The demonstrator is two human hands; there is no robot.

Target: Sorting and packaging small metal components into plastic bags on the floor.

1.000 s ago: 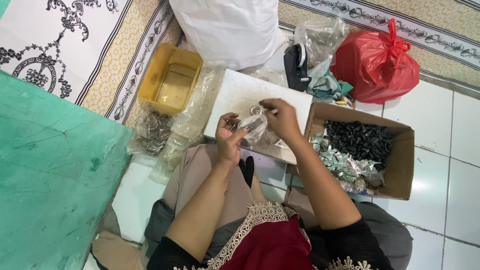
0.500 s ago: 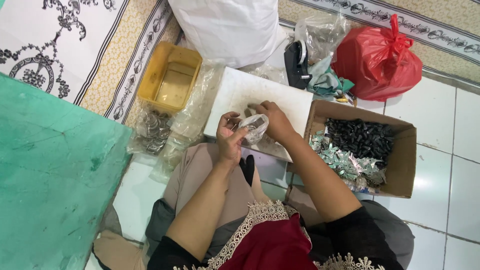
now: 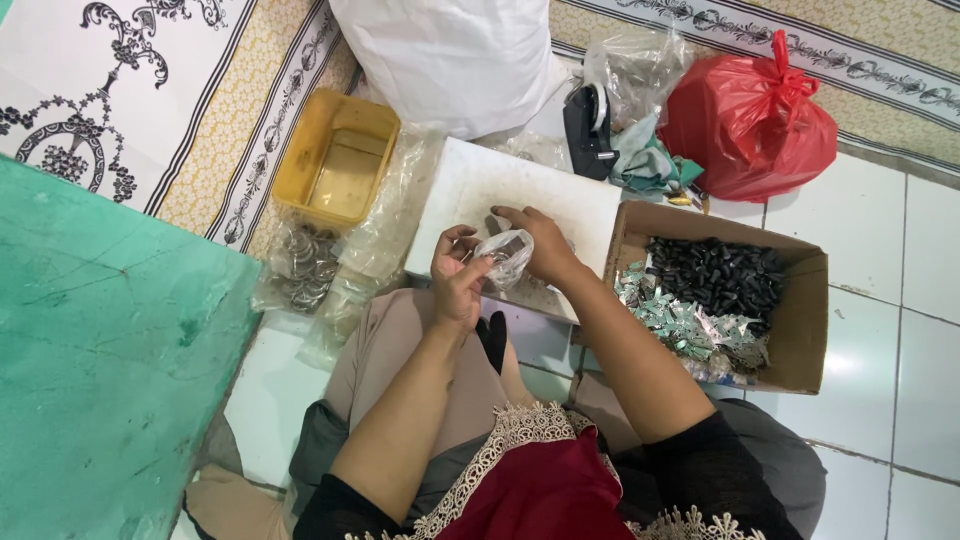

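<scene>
I read this as the bag-filling step: a small clear plastic bag (image 3: pixel 503 256) hangs between my two hands above the near edge of the white foam board (image 3: pixel 520 195) that lies on the floor in front of my knees. My left hand (image 3: pixel 455 275) pinches one side of the bag's mouth, its fingers (image 3: pixel 462 250) closed on the film. My right hand (image 3: pixel 537 243) grips the other side from above, fingers curled down over the mouth; something dark shows inside the bag, though I cannot tell what it is.

The next move, as I judge it, calls for holding the mouth spread while the contents settle, without letting the thin film slip from either pinch.

Both forearms reach forward from my lap, elbows bent, wrists turned in toward each other so the hands meet just over the board. The open brown cardboard box (image 3: pixel 806 320) of small black parts and silvery scraps sits just beside my right arm. A yellow plastic tub (image 3: pixel 336 165) stands to the left of the board, well apart from my hands.
</scene>
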